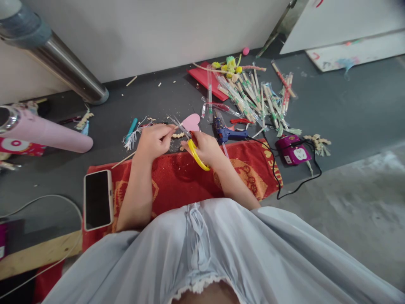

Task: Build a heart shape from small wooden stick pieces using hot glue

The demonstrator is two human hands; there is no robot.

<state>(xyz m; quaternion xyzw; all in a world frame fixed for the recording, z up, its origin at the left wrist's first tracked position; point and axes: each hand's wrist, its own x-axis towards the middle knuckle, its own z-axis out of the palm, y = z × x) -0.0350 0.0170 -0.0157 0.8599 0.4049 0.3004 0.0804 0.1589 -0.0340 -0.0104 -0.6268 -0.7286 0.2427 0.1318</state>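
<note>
My right hand (207, 148) grips yellow-handled scissors (192, 145), their blades open and pointing up-left. My left hand (155, 141) pinches a small pale twisted piece (177, 135) just beside the blades. Both hands hover over a red patterned mat (180, 179) on the dark floor. A pink heart-shaped cutout (191, 122) lies just beyond the scissors.
A blue glue gun (226, 133) lies right of my hands, its black cable running to a purple box (292, 153). Several wrapped sticks (256, 99) are heaped behind. A phone (98, 199) rests on the mat's left end; a pink roll (47, 134) and metal pipe (63, 63) are left.
</note>
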